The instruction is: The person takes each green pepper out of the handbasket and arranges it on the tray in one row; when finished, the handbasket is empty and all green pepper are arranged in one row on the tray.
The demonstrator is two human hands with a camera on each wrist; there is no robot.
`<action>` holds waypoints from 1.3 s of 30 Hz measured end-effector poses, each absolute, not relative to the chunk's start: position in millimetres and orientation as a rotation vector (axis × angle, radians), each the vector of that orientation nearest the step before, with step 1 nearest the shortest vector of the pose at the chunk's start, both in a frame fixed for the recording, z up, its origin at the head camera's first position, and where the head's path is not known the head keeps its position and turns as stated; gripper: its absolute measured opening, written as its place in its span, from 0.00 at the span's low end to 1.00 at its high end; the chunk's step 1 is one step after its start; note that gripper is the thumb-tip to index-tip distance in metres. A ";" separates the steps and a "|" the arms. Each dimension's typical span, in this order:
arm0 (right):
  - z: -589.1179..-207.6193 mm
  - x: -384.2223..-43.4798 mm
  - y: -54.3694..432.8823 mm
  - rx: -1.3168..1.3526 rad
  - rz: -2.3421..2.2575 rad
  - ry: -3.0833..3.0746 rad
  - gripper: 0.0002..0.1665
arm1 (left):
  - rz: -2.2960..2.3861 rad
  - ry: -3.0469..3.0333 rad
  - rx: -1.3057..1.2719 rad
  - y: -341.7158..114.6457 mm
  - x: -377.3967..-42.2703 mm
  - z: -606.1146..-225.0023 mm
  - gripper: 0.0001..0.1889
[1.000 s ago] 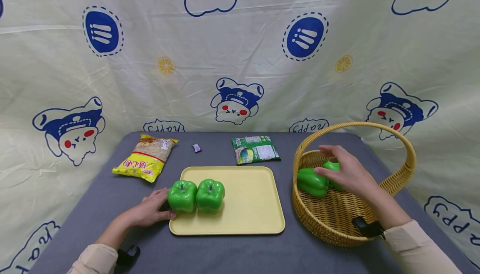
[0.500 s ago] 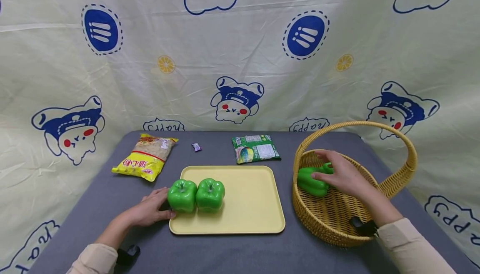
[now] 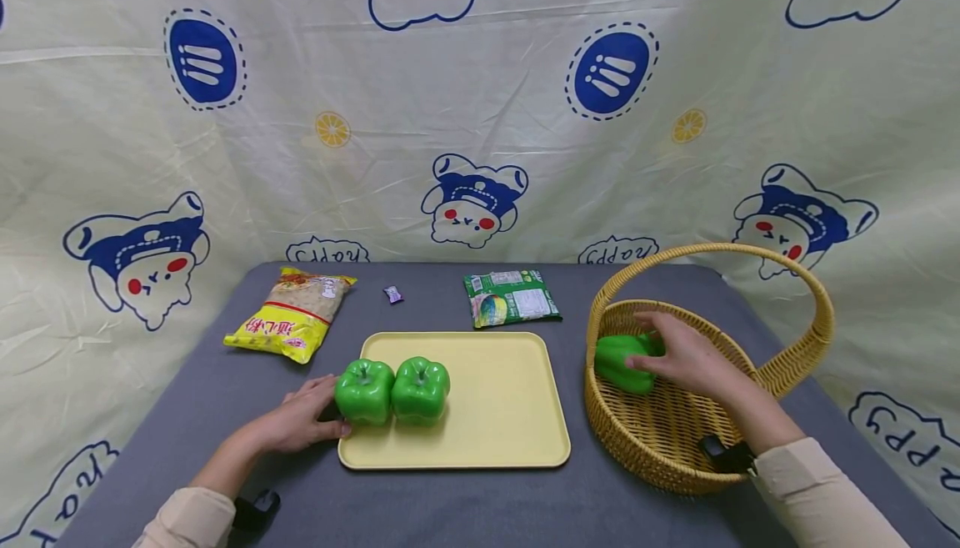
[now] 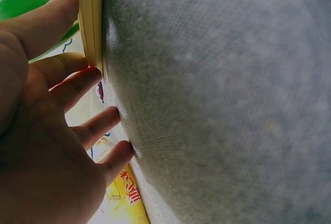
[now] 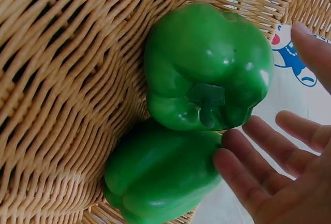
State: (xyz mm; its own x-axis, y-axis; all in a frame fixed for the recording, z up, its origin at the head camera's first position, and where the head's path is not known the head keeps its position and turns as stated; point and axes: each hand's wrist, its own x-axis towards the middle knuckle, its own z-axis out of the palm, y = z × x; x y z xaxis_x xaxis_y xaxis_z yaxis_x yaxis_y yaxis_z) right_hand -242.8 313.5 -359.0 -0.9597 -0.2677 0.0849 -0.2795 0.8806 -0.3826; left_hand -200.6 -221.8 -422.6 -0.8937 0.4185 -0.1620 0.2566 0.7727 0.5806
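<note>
Two green bell peppers (image 3: 421, 391) sit side by side at the left of a pale yellow tray (image 3: 510, 406). My left hand (image 3: 303, 419) rests at the tray's left edge, its thumb over the rim (image 4: 89, 22) and its other fingers reaching down to the cloth. Inside a wicker basket (image 3: 637, 456) on the right lie two more green peppers. My right hand (image 3: 686, 356) reaches in over them with fingers spread, holding neither. In the right wrist view one pepper (image 5: 207, 69) shows its stem, the other (image 5: 160, 175) lies against it, and fingertips are right at both.
A yellow food bag (image 3: 292, 314) lies at the back left, with a small purple packet (image 3: 393, 295) beside it. Behind the tray is a green packet (image 3: 512, 299). The basket's tall handle (image 3: 720, 248) arches over its opening. A patterned curtain (image 3: 480, 114) hangs behind the table.
My right hand has shifted slightly left and then lower over the peppers in the basket, covering more of the rear one. The left hand and the tray have stayed still.
</note>
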 end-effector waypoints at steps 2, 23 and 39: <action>-359.7 -243.4 313.8 0.441 0.618 -3.034 0.46 | 0.821 2.683 0.519 -221.7 -200.6 -422.7 0.40; -368.1 -244.1 320.2 0.561 0.538 -3.128 0.48 | 0.821 2.681 0.504 -221.0 -199.7 -421.7 0.41; -368.6 -241.3 322.6 0.585 0.557 -3.223 0.54 | 0.819 2.675 0.499 -221.1 -200.2 -422.0 0.41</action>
